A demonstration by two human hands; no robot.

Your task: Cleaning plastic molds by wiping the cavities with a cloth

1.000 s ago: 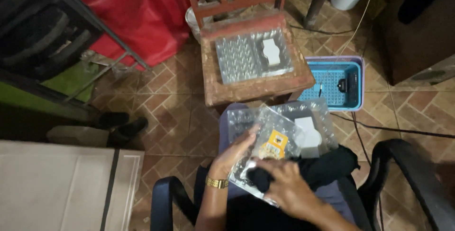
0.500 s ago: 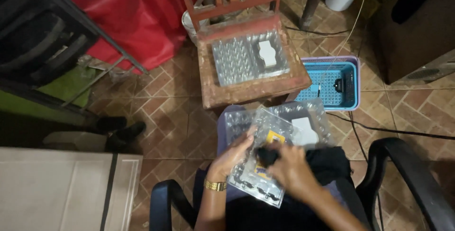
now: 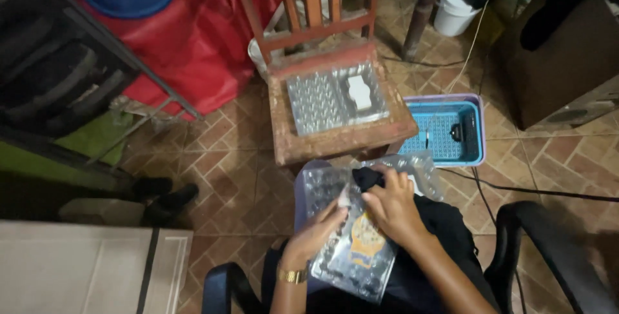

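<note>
Clear plastic tray (image 3: 361,259) lies on the lap, pinched by the left hand (image 3: 316,233); the right hand (image 3: 393,207) presses a dark cloth (image 3: 369,177) onto it. Wiping looks underway; another tray (image 3: 322,98) waits on the wooden chair (image 3: 342,137).

Both forearms bare, no sleeves in view. Left hand (image 3: 320,229) carries a gold-coloured metal wristwatch band (image 3: 292,276) at the wrist. Right hand (image 3: 393,207) unadorned.

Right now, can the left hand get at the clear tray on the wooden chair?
Probably yes. The left hand steadies the clear packet on the lap, so it must let go first; the clear tray lies uncovered on the wooden chair just ahead, with nothing between.
</note>
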